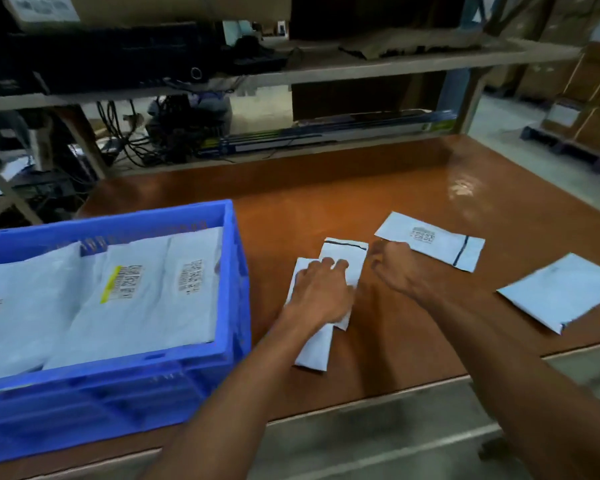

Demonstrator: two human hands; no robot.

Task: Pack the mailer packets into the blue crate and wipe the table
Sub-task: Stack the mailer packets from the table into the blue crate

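A blue crate stands at the table's left and holds several white mailer packets lying flat. Two overlapping mailer packets lie in the middle of the brown table. My left hand presses down on them with bent fingers. My right hand is just to the right, its fingertips touching the near edge of a barcode packet; the packet lies flat on the table. Another packet lies at the right near the front edge.
A shelf rack with black devices, cables and cardboard runs behind the table. Stacked boxes on a pallet stand at the far right. The table's front edge is close to my forearms.
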